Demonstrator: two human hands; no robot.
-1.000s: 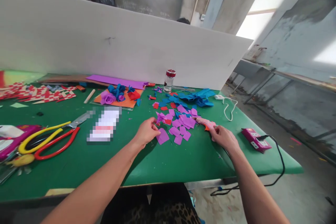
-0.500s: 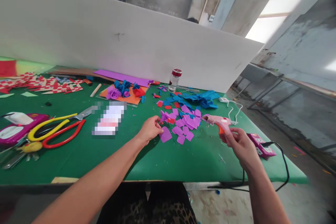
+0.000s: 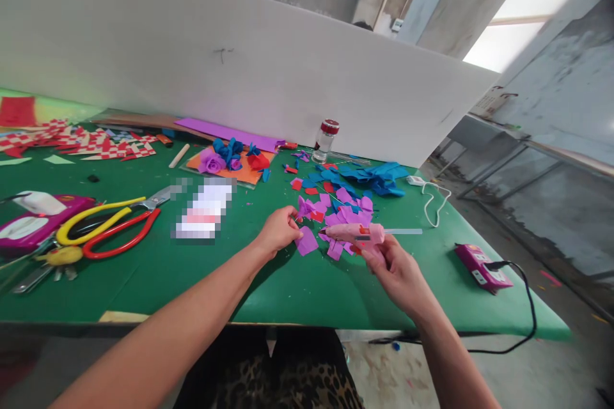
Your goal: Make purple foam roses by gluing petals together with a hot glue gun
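My left hand (image 3: 281, 230) is closed in a pinch, with a purple paper petal (image 3: 307, 241) at the fingertips. Just above those fingers is a small gathered purple paper piece (image 3: 305, 207); whether it is also held, I cannot tell. My right hand (image 3: 396, 271) grips a pink glue gun (image 3: 352, 231) by its handle. A translucent glue stick (image 3: 405, 231) juts from the gun's back end. The nozzle points left, near the petal but apart from it. Below and behind the gun lie loose purple petals (image 3: 336, 249), partly hidden by it.
Red-and-yellow-handled scissors (image 3: 122, 220) lie left, by a purple power box (image 3: 71, 214). Finished paper flowers (image 3: 211, 161) sit on an orange sheet. A red-lidded glass jar (image 3: 325, 142) stands at the back, near blue crepe paper (image 3: 378, 177). Another power box (image 3: 482, 266) is at right.
My right hand has brought the glue gun leftward over the purple petals, and its nozzle is now close to the left hand's petal. My left hand has kept its pinch.
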